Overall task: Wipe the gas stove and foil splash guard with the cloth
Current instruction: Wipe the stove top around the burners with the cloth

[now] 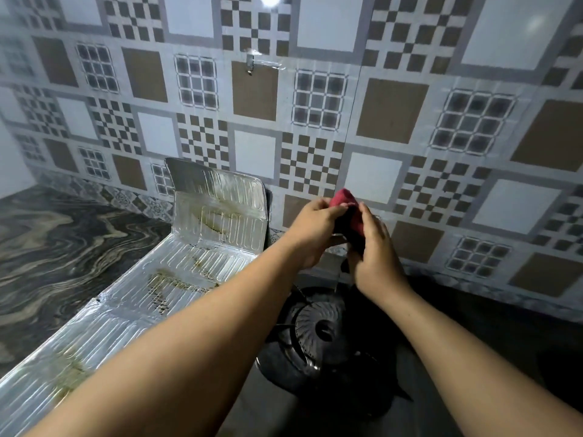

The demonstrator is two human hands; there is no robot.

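While both the left hand (310,228) and right hand (375,250) clutch the red cloth (345,200) above the gas stove (318,329), apparently wringing it, wiping seems next, likely on the stained foil splash guard (217,212) just left.

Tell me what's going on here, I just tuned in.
A person holds a red cloth up in both hands, left hand and right hand, above the back of the gas stove. They seem to be bunching or wringing it; a thin thread of liquid appears to fall toward the burner. The cloth touches neither stove nor foil guard right now. The guard, standing left of the burner, shows brownish grease streaks.
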